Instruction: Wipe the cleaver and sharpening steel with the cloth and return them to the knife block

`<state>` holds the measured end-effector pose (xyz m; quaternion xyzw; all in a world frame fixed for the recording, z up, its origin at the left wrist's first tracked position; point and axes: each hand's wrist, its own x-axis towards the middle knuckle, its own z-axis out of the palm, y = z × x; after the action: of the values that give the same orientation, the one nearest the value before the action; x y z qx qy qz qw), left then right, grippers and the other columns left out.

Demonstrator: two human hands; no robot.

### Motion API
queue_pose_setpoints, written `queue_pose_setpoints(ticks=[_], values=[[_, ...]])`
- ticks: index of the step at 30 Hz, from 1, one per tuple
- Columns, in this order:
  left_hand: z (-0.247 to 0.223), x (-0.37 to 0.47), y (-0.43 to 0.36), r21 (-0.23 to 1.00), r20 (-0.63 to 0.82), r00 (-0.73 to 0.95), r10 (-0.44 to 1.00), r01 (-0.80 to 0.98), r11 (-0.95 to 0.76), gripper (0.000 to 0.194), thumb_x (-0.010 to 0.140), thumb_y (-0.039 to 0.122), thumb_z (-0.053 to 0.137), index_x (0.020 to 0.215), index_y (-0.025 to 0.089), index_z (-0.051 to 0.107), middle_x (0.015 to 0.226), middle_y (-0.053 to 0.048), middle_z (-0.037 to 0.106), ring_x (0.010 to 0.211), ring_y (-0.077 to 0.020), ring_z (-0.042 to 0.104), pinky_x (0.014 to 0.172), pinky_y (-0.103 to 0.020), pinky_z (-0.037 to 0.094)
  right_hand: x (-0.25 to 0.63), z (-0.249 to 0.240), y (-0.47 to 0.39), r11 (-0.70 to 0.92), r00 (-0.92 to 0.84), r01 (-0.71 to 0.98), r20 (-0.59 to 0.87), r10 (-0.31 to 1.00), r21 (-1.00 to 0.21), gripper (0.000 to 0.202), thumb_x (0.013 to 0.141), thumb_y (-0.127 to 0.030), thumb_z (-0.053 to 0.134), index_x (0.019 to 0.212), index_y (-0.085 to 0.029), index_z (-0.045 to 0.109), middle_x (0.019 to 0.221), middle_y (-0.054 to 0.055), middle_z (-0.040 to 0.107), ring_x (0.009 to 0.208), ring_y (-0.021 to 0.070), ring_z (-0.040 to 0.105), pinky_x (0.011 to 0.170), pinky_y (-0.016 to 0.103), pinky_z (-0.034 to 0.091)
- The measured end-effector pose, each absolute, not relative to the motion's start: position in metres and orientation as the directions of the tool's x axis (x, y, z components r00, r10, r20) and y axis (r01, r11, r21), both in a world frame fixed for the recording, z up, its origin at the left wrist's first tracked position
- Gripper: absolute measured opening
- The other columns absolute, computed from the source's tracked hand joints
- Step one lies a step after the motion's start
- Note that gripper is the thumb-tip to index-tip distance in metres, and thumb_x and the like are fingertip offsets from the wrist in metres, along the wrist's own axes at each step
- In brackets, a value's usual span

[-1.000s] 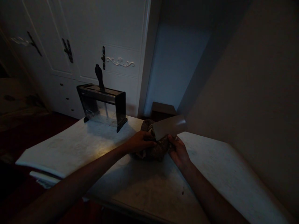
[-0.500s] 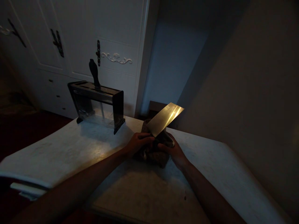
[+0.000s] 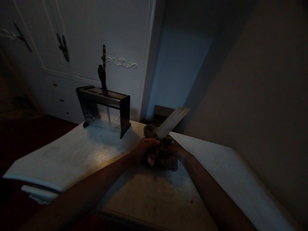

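A cleaver with a broad, flat metal blade points up and to the right above the table. My left hand is closed round its lower end, where the handle is mostly hidden. A dark brown, fuzzy cloth is bunched around and beneath both hands, and part of it sticks up behind the blade's base. My right hand is closed on the cloth just below the blade, its fingers largely hidden in the folds and shadow. Whether it also touches the handle I cannot tell.
On the white marbled table a black-framed knife block with clear sides stands at the back left, one black-handled knife in it. Behind are a white cabinet and a wall. The room is dim.
The blade has turned slightly, losing its bright golden glare and looking narrower. My right hand has shifted behind the cloth. The view has moved slightly, so the knife block appears further right.
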<state>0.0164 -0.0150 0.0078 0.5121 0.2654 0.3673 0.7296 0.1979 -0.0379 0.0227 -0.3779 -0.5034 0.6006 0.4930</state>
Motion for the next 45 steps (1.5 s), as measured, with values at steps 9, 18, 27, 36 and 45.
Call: queue_pose_setpoints(ticks=[9, 18, 27, 36, 45], values=[[0.009, 0.015, -0.019, 0.919, -0.048, 0.645, 0.763, -0.27, 0.286, 0.035, 0.069, 0.045, 0.067, 0.078, 0.011, 0.065, 0.047, 0.0, 0.055, 0.033, -0.0085, 0.044, 0.033, -0.02, 0.031, 0.191, 0.025, -0.033, -0.056, -0.628, 0.001, -0.045, 0.777, -0.998, 0.028, 0.065, -0.033, 0.084, 0.081, -0.015, 0.07, 0.076, 0.005, 0.073, 0.077, 0.0235, 0.07, 0.081, 0.041, 0.055], [0.009, 0.01, -0.014, 0.922, -0.083, 0.631, 0.771, -0.244, 0.299, 0.039, 0.072, 0.05, 0.065, 0.082, 0.012, 0.066, 0.052, -0.002, 0.059, 0.035, -0.0096, 0.048, 0.031, -0.019, 0.032, 0.191, 0.013, -0.039, 0.023, -0.308, 0.0, 0.022, 0.951, -1.0, 0.027, 0.06, -0.03, 0.084, 0.081, -0.019, 0.071, 0.077, 0.002, 0.073, 0.079, 0.0234, 0.068, 0.082, 0.039, 0.052], [0.015, 0.004, -0.02, 0.966, -0.042, 0.652, 0.757, -0.167, 0.197, 0.047, 0.069, 0.053, 0.069, 0.086, 0.009, 0.068, 0.05, 0.0, 0.058, 0.03, -0.0077, 0.043, 0.026, -0.018, 0.027, 0.215, 0.006, -0.037, 0.096, -0.051, 0.101, 0.091, 0.994, -0.99, 0.028, 0.051, -0.023, 0.082, 0.077, -0.02, 0.072, 0.075, 0.0, 0.073, 0.07, 0.0223, 0.064, 0.068, 0.035, 0.05], [0.021, -0.003, -0.029, 0.962, 0.016, 0.669, 0.743, -0.214, 0.172, 0.044, 0.074, 0.052, 0.066, 0.087, 0.01, 0.067, 0.052, 0.002, 0.053, 0.03, -0.0067, 0.042, 0.027, -0.018, 0.025, 0.228, 0.011, -0.046, 0.062, -0.015, -0.05, 0.063, 0.998, -0.997, 0.042, 0.055, -0.019, 0.078, 0.097, -0.021, 0.072, 0.098, 0.003, 0.075, 0.091, 0.0276, 0.067, 0.085, 0.039, 0.051], [0.008, 0.009, -0.026, 0.999, 0.027, 0.592, 0.805, -0.041, -0.003, 0.043, 0.077, 0.056, 0.066, 0.087, 0.017, 0.051, 0.058, 0.005, 0.055, 0.037, -0.0079, 0.05, 0.034, -0.017, 0.036, 0.241, 0.007, -0.045, 0.118, 0.2, -0.077, 0.101, 0.975, -0.99, 0.043, 0.045, -0.017, 0.078, 0.087, -0.02, 0.07, 0.078, -0.001, 0.073, 0.073, 0.0217, 0.064, 0.069, 0.032, 0.05]])
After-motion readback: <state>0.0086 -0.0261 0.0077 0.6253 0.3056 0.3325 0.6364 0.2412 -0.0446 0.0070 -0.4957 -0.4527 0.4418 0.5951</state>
